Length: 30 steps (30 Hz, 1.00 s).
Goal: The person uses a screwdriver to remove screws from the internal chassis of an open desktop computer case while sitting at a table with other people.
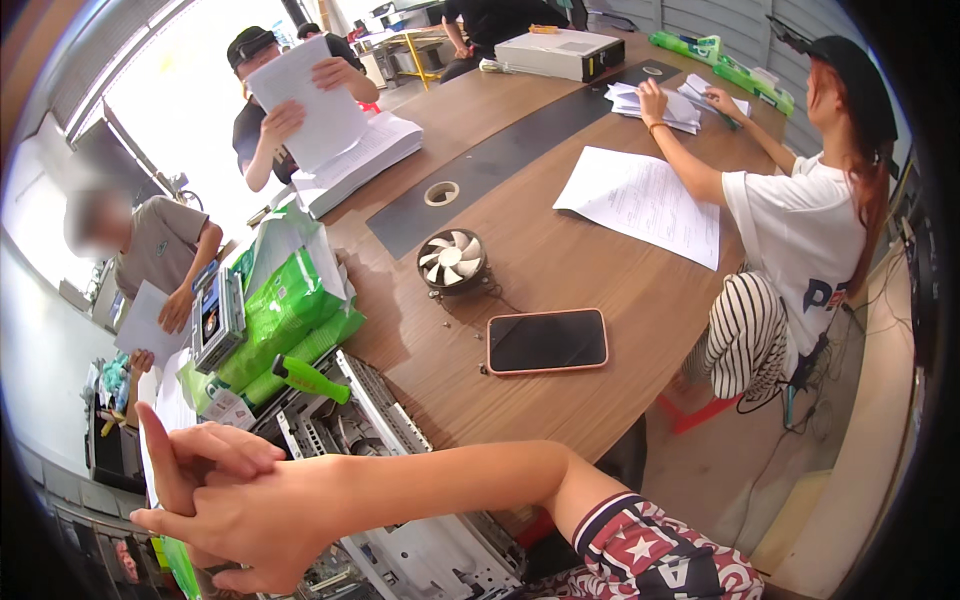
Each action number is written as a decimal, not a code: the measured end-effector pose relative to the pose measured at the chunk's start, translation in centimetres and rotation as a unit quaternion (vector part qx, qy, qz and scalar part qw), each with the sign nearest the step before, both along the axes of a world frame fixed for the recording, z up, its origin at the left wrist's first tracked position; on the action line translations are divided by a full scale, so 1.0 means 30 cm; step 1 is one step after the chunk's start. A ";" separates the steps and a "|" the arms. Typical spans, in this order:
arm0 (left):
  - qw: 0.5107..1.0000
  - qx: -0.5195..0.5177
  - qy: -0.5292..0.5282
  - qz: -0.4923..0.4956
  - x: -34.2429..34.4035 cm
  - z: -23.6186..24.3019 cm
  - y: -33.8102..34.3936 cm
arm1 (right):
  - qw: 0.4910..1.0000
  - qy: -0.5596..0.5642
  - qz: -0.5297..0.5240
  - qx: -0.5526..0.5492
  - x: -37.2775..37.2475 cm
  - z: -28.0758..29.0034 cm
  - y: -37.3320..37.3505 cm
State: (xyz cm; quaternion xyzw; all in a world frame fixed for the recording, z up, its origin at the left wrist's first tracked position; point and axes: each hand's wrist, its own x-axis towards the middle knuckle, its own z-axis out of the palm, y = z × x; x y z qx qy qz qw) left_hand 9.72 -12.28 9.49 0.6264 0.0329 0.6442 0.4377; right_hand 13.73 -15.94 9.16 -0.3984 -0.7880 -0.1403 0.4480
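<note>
My right hand (265,520) reaches in from the lower right and meets my left hand (205,452) at the lower left, over the near edge of an open metal computer case (430,545). Their palms touch and the fingers overlap. One finger of my left hand points up while others lie bent across my right hand. The fingers of my right hand are apart, and no tool shows in either hand. Much of my left hand and its forearm is hidden. Just beyond the hands, a green-handled screwdriver (312,379) rests on the case.
Nearby are green plastic packs (300,300) with a metal drive (218,318), a cooling fan (452,262), loose screws (446,324) and a phone (547,341). A printed sheet (645,205), a paper stack (365,160) and a flat computer case (555,52) lie farther off. Several people surround the table.
</note>
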 end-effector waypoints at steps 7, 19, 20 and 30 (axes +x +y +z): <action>0.990 -0.041 -0.132 -0.015 0.130 0.040 -0.102 | 0.987 0.109 -0.090 0.078 -0.013 -0.006 0.021; 0.972 0.123 0.197 0.030 -0.117 0.113 0.363 | 0.972 0.204 0.110 0.038 0.117 0.062 -0.024; 0.968 0.151 0.178 0.097 -0.188 0.099 0.461 | 0.960 0.248 0.109 0.068 0.102 0.064 -0.018; 0.924 -0.033 0.306 0.228 -0.477 -0.025 0.426 | 0.867 0.446 -0.031 0.222 0.188 0.072 0.016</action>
